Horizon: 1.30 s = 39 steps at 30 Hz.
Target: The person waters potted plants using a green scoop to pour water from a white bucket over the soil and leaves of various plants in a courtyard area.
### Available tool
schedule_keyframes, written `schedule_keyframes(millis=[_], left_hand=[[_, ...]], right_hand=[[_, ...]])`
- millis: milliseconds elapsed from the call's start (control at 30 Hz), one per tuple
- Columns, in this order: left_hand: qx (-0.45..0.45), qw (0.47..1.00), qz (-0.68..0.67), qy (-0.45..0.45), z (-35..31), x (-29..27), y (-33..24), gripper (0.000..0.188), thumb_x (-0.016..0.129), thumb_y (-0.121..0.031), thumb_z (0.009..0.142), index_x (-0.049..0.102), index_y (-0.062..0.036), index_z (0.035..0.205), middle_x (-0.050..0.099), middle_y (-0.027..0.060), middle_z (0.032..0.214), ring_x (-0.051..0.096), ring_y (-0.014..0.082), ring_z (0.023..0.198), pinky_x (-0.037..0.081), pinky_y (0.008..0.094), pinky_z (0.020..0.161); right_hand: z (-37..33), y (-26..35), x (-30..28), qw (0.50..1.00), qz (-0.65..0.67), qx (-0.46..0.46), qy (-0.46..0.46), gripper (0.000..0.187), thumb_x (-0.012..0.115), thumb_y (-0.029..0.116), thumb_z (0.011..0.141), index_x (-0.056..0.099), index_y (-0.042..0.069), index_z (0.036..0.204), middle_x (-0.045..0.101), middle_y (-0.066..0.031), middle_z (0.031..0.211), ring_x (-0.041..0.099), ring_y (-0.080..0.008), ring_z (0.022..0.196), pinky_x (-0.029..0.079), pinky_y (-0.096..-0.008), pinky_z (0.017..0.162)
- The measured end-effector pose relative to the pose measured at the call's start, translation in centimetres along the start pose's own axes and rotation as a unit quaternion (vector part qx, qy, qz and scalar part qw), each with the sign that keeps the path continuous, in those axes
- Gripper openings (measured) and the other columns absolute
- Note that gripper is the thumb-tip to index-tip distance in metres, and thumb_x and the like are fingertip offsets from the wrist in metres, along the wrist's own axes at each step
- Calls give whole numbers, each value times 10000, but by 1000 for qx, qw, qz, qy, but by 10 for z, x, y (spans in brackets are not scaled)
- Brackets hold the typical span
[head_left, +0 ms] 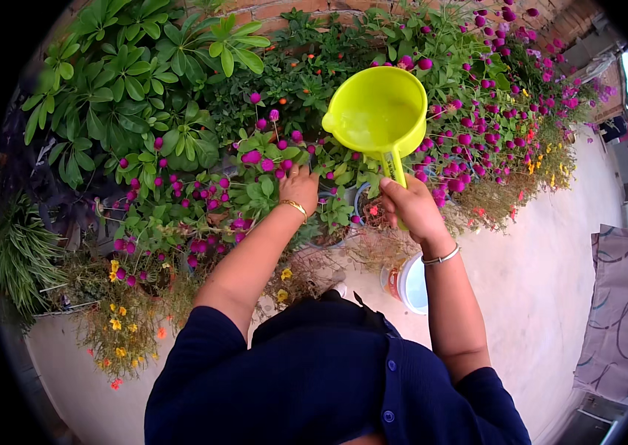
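Note:
A lime-green water dipper point(381, 111) is held out over the flower bed, its round bowl facing up. My right hand point(410, 204) is closed around its handle. A little liquid seems to lie in the bowl, though I cannot tell how much. My left hand point(299, 187) reaches in among leaves and magenta globe flowers point(267, 165), its thumb apart from the fingers; foliage hides the fingertips. Close to it, a potted plant point(332, 211) stands beside a blue-rimmed pot point(368, 206).
On the pale concrete floor point(510, 289) stands a white bucket point(408, 284), by my right forearm. Large leafy shrubs point(125, 81) fill the back left, before a brick wall point(284, 7). Yellow flowers point(115, 324) spread at the left. A patterned cloth point(622, 311) hangs at the far right.

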<state>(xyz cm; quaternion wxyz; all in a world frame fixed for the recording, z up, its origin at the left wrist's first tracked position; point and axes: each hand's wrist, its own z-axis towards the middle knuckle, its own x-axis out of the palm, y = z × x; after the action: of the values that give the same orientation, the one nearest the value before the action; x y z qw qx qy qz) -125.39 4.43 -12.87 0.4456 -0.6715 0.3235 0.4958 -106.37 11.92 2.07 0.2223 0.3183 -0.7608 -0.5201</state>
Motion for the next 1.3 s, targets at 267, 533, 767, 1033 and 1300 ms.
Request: schedule_keyframes(millis=[267, 533, 767, 1033, 1300], left_hand=[[319, 931, -110, 141, 21, 35, -148, 246, 470, -89, 794, 584, -74, 1011, 493, 128, 1171, 455, 277, 1138, 416, 414, 896], [170, 976, 82, 112, 127, 6, -158, 603, 507, -50, 794, 340, -210, 1350, 256, 100, 1429, 193, 257, 1341, 193, 427, 1067], [76, 991, 114, -2, 150, 6, -74, 605, 500, -37, 797, 326, -187, 1356, 271, 111, 1423, 172, 272, 1347, 136, 465, 1080], [39, 989, 141, 17, 134, -2, -51, 609, 453, -28, 812, 279, -151, 1382, 345, 110, 1386, 182, 261, 1347, 125, 476, 1081], [22, 991, 132, 27, 130, -6, -46, 599, 436, -17, 822, 277, -150, 1384, 343, 108, 1388, 176, 258, 1348, 127, 483, 1083]], right_hand=[[-48, 33, -39, 995, 43, -21, -83, 183, 473, 208, 903, 460, 37, 842, 430, -5, 570, 396, -92, 413, 333, -222, 394], [-75, 44, -74, 983, 4, -32, -179, 201, 499, 229, 900, 482, 32, 861, 444, -8, 557, 408, -83, 401, 321, -218, 381], [-42, 4, -74, 977, -36, 15, -209, 213, 508, 205, 886, 441, 44, 764, 468, -9, 551, 439, -95, 418, 361, -241, 411], [25, -64, -59, 955, -188, 37, -226, 262, 538, 239, 846, 501, -19, 822, 571, -149, 628, 569, -257, 538, 445, -361, 530], [44, -71, -46, 891, -396, 18, -221, 305, 531, 270, 824, 520, -27, 891, 594, -255, 782, 570, -416, 763, 450, -478, 694]])
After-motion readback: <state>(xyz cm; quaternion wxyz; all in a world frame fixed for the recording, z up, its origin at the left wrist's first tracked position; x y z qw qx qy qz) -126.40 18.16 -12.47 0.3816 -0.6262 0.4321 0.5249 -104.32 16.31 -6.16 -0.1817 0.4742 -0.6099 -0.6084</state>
